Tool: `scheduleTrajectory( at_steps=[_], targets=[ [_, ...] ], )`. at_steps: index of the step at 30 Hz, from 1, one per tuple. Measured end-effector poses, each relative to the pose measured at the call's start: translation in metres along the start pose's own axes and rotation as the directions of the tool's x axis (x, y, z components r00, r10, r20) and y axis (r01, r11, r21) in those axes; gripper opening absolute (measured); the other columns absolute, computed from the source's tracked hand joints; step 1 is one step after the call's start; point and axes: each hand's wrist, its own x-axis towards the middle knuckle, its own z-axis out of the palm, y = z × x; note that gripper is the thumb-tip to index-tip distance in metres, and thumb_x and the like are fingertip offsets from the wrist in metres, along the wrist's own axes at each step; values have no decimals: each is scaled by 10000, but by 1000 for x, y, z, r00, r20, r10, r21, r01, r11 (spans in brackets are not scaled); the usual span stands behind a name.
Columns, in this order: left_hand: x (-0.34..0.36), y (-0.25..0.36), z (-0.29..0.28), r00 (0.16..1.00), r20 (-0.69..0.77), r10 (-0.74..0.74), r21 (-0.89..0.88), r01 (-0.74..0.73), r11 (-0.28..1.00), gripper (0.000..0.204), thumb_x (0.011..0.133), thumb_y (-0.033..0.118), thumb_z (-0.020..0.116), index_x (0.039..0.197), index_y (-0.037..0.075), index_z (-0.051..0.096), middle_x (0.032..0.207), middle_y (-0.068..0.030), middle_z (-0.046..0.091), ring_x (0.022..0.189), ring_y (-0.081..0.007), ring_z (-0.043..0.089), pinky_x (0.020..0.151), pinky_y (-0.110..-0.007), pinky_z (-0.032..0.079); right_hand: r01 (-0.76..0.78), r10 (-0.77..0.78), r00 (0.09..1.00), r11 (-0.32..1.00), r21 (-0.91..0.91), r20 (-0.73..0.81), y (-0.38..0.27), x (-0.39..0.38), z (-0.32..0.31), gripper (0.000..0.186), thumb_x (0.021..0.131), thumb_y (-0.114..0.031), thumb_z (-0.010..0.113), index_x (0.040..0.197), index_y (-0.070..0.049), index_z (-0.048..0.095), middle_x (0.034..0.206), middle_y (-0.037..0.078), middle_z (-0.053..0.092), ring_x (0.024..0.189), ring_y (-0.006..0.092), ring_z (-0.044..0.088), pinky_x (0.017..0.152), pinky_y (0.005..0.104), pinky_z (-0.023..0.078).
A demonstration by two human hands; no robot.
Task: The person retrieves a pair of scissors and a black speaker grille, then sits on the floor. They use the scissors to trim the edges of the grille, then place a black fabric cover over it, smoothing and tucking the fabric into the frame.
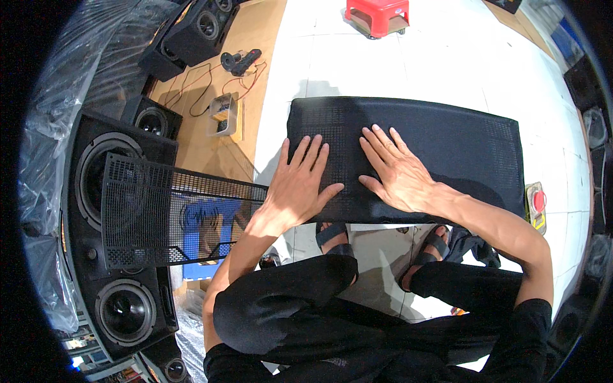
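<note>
A black cloth-covered speaker grille (460, 137) lies in front of me, its perforated pattern showing faintly through the fabric. My left hand (300, 180) rests flat on its left end, fingers spread. Nearer the middle, my right hand (397, 171) also presses flat on the cloth with the thumb out to the side. Neither hand grips anything. To the left, a bare black perforated metal grille (143, 210) leans in front of a large speaker cabinet, and my left forearm passes by its right end.
Several black speakers (126, 311) stand along the left. A wooden board (191, 137) bears a black power tool (241, 62), red wires and a small clear bin (222, 115). Farther off is a red stool (378, 17). A container with a red cap (538, 202) stands at right.
</note>
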Motion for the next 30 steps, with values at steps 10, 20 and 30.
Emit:
scheduleTrajectory(
  at_steps=[10,20,30],
  targets=[
    [0,1,-3,1000,-5,-8,17,8,1000,776,907,512,582,1416,-51,419,1499,-224,379,1403,-370,331,1178,-553,165,26,-24,997,999,24,-75,0,-1,2,680,970,-379,497,1408,126,376,1507,302,317,1452,406,240,1189,547,169],
    [7,10,-7,1000,-20,13,-11,-14,1000,798,877,539,608,1376,-67,466,1459,-256,420,1391,-387,350,1172,-569,157,25,-19,993,998,50,-115,8,-7,5,696,970,-415,485,1410,116,387,1514,279,325,1460,387,233,1195,540,157],
    [5,0,-3,998,-65,27,-1,-27,1000,785,898,580,565,1368,-45,494,1432,-246,455,1362,-378,385,1164,-570,195,22,-20,995,999,25,-95,3,-4,3,679,966,-396,494,1409,108,389,1511,287,323,1453,392,248,1194,529,165]
  ],
)
